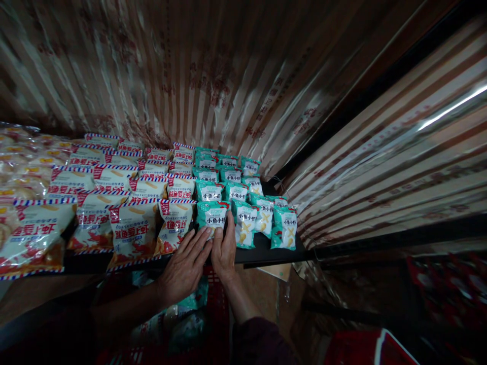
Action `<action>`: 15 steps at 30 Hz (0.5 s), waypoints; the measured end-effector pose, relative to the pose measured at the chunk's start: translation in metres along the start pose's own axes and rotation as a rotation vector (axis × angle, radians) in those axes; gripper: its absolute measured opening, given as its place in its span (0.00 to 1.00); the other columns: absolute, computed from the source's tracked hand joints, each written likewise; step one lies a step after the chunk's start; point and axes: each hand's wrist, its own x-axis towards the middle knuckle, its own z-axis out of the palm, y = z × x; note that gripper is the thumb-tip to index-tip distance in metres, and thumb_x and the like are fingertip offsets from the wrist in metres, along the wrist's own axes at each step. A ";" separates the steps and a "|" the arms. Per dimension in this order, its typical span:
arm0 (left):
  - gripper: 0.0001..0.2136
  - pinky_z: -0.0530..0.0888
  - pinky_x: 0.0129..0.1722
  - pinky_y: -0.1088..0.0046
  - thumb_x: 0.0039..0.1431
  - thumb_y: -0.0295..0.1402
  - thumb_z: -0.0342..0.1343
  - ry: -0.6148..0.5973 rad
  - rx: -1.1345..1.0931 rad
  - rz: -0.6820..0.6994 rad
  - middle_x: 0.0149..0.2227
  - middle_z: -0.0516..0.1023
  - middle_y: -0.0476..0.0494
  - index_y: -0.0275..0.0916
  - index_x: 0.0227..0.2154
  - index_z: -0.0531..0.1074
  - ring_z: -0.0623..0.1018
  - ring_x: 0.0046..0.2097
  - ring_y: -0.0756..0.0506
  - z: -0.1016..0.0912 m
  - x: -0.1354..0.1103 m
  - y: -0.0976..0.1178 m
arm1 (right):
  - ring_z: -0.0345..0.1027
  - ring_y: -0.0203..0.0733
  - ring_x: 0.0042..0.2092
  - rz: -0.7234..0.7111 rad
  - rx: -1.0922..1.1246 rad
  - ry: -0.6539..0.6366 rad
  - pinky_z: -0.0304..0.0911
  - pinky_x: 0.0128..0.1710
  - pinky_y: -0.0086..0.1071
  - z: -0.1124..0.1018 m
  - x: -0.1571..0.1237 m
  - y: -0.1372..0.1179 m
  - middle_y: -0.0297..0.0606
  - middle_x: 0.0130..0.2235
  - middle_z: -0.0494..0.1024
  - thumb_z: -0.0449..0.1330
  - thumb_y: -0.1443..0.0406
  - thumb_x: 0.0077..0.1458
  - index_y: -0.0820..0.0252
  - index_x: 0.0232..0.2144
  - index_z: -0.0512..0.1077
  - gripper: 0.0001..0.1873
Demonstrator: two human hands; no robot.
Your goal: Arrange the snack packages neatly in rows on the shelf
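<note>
A dark shelf [266, 251] carries rows of snack packets. Teal and white packets [243, 195] fill its right part, and white packets with red and blue striped edges [133, 230] fill the middle and left. My left hand [185, 266] lies flat at the shelf's front edge, fingers stretched out against the foremost teal packet [211, 213]. My right hand [224, 248] is beside it, fingers up along that same packet's right side, touching it. Neither hand is closed around the packet.
Striped, glossy patterned wallpaper [213, 76] covers the back and right walls. Yellowish packets [19, 167] lie at the far left. A red basket [216, 304] with more packets hangs below my arms. Another red basket [373, 347] shows at the bottom right.
</note>
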 end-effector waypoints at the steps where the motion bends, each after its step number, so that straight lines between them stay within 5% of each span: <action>1: 0.27 0.56 0.64 0.53 0.59 0.22 0.43 0.001 -0.002 -0.004 0.65 0.55 0.33 0.30 0.63 0.54 0.52 0.67 0.39 0.000 0.000 0.000 | 0.53 0.48 0.64 -0.003 -0.001 0.001 0.55 0.60 0.50 0.000 0.000 0.000 0.51 0.63 0.59 0.41 0.57 0.66 0.61 0.65 0.47 0.29; 15: 0.26 0.59 0.63 0.54 0.58 0.22 0.43 -0.007 0.009 -0.028 0.65 0.55 0.32 0.29 0.61 0.57 0.50 0.68 0.37 0.002 -0.003 0.002 | 0.48 0.48 0.66 -0.065 -0.065 0.000 0.50 0.62 0.55 -0.002 -0.003 -0.003 0.49 0.65 0.55 0.41 0.60 0.66 0.59 0.65 0.47 0.27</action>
